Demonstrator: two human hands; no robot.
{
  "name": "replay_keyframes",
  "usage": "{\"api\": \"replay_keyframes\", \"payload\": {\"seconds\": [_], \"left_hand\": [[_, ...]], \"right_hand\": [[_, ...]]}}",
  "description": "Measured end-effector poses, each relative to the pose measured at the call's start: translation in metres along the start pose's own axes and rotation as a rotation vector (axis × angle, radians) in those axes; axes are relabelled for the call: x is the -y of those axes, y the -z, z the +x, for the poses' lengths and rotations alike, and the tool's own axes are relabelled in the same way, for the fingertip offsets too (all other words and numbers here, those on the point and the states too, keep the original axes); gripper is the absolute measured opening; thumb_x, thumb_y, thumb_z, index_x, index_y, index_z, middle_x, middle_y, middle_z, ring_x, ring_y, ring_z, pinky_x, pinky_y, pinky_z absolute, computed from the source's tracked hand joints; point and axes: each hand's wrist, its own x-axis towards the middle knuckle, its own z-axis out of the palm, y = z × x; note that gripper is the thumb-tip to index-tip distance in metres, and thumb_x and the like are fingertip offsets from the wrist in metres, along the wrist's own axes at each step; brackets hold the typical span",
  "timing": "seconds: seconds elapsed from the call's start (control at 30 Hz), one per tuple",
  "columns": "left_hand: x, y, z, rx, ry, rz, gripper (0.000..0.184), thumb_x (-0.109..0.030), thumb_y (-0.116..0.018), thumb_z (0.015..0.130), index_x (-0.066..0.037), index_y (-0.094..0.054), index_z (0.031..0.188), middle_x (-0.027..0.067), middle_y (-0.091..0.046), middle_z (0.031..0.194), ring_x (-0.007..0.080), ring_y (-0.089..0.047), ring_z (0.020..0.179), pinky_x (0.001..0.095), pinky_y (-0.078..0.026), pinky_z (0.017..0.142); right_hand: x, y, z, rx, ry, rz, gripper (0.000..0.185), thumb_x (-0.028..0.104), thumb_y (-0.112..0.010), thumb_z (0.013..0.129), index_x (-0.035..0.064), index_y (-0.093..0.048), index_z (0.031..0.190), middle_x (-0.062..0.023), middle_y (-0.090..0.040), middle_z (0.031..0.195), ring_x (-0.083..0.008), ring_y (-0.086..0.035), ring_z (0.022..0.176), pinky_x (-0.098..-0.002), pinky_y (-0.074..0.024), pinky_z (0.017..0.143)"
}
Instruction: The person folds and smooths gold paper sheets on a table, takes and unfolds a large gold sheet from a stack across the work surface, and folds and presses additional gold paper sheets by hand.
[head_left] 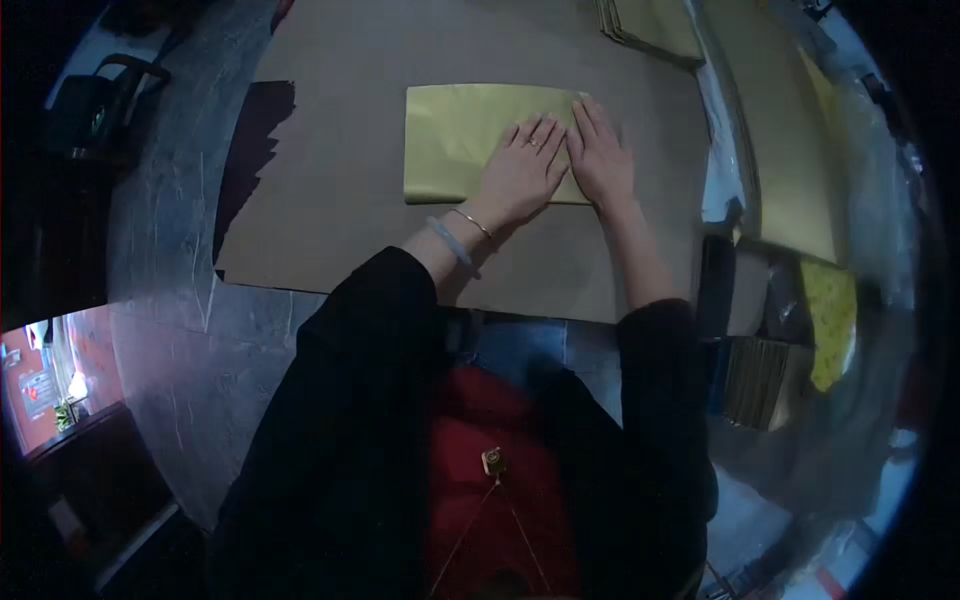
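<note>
A folded sheet of gold paper [450, 140] lies flat on the large brown board, its folded edge toward me. My left hand [522, 175], with a ring on a finger and bracelets at the wrist, rests palm down on the right half of the paper, fingers extended. Beside it, my right hand [601, 160] lies flat over the paper's right edge, its fingers stretched away from me. The hands are side by side, close together at the fingers. Neither hand grips anything; the paper beneath the palms is hidden.
The brown board [340, 220] has a torn dark patch at its left. More gold sheets [655, 28] lie at the top right, beside a long gold stack [785, 150]. Bundled paper [757, 380] and a yellow piece [830, 320] are at the lower right.
</note>
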Motion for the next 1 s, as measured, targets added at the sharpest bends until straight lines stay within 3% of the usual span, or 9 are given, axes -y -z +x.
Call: {"api": "replay_keyframes", "payload": {"seconds": [0.4,0.7,0.77,0.87,0.93,1.0], "left_hand": [[0.019,0.025,-0.026,-0.043,0.225,0.025,0.051,-0.033,-0.041,0.093,-0.002,-0.04,0.134,0.018,-0.038,0.14,0.0342,-0.034,0.131,0.0475,-0.026,0.107],[0.054,0.052,-0.056,0.029,0.326,0.128,0.057,-0.041,-0.039,0.093,-0.005,-0.037,0.138,0.0188,-0.034,0.143,0.0346,-0.03,0.133,0.0481,-0.025,0.108],[0.052,0.052,-0.056,0.006,0.301,0.13,0.057,-0.04,-0.041,0.092,-0.004,-0.038,0.137,0.019,-0.034,0.143,0.0345,-0.031,0.133,0.0483,-0.026,0.108],[0.051,0.05,-0.054,-0.001,0.321,0.194,0.06,-0.042,-0.043,0.091,-0.003,-0.04,0.136,0.0196,-0.037,0.141,0.0334,-0.032,0.133,0.0458,-0.027,0.108],[0.051,0.049,-0.054,-0.007,0.319,0.187,0.06,-0.042,-0.043,0.09,-0.004,-0.04,0.136,0.0192,-0.036,0.142,0.0332,-0.031,0.133,0.0458,-0.027,0.108],[0.051,0.049,-0.055,-0.004,0.332,0.169,0.06,-0.041,-0.044,0.09,-0.004,-0.04,0.137,0.0183,-0.034,0.143,0.0328,-0.03,0.134,0.0457,-0.025,0.109]], "right_hand": [[0.001,0.003,0.002,0.083,-0.038,-0.044,0.05,0.038,-0.032,0.096,0.0179,-0.034,0.141,0.0018,-0.027,0.15,-0.0177,-0.029,0.136,-0.049,-0.0204,0.112],[0.001,0.006,0.001,0.015,0.018,-0.056,0.049,0.039,-0.028,0.097,0.0172,-0.034,0.141,0.0,-0.029,0.149,-0.0176,-0.029,0.136,-0.0496,-0.0206,0.111],[0.006,0.015,0.001,0.156,-0.043,-0.107,0.051,0.039,-0.027,0.098,0.0167,-0.031,0.143,0.0006,-0.025,0.151,-0.0172,-0.025,0.138,-0.0479,-0.0173,0.113],[0.009,0.014,0.001,0.133,0.0,-0.289,0.051,0.038,-0.025,0.098,0.0155,-0.029,0.143,-0.0001,-0.024,0.151,-0.0173,-0.023,0.139,-0.0471,-0.0148,0.114],[0.018,0.012,0.001,0.101,-0.013,-0.363,0.05,0.036,-0.027,0.099,0.0146,-0.028,0.144,-0.001,-0.025,0.151,-0.0171,-0.024,0.138,-0.0463,-0.014,0.114],[0.042,0.014,-0.002,0.005,0.091,-0.306,0.047,0.03,-0.034,0.098,0.0112,-0.033,0.141,-0.005,-0.031,0.148,-0.0205,-0.029,0.136,-0.0503,-0.0203,0.11]]}}
